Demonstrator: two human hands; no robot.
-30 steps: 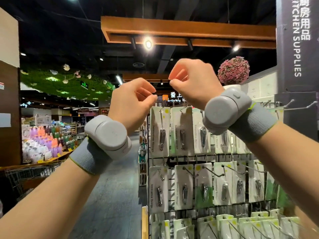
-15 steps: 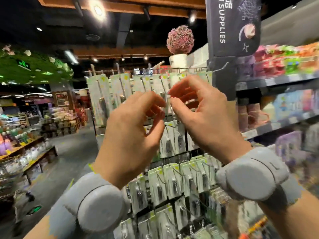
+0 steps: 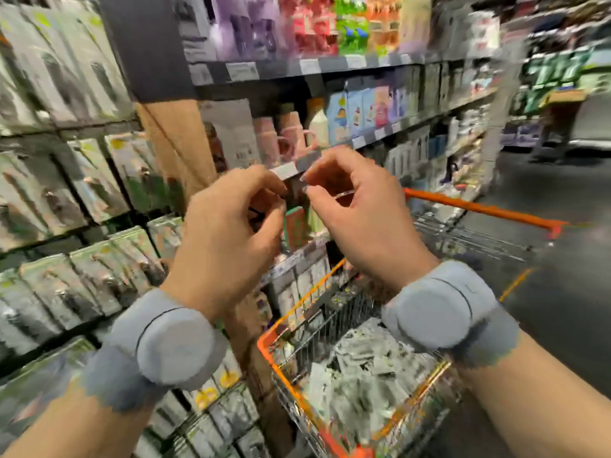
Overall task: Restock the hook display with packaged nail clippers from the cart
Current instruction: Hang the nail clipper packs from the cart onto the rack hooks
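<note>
Above the wire cart (image 3: 334, 328), both hands hung raised at mid-frame, their backs to the camera. The cart was a silver metal mesh basket edged in bright orange plastic, with an orange handle bar running off to the right. Inside it lay a loose heap of packaged nail clippers (image 3: 367, 375), flat pale cards with a glossy, crinkled look, blurred too much to make out single packs. To the left stood the hook display (image 3: 76, 200), rows of similar flat rectangular cards hanging close together, each with a dark narrow shape at its middle, all smeared by motion. Behind the hands ran a shelf (image 3: 330, 67) of coloured boxes and pink cups with white price tags along its edge.

The left hand (image 3: 224, 239) had its fingers curled in, thumb and forefinger tips drawn close together; whether anything was pinched between them could not be told. The right hand (image 3: 357, 213) was likewise curled, thumb meeting forefinger at the tip, the other fingers bent loosely. The fingertips of the two hands sat just beside each other. A grey fabric band carrying a smooth rounded grey pod (image 3: 175, 348) wrapped each wrist.
</note>
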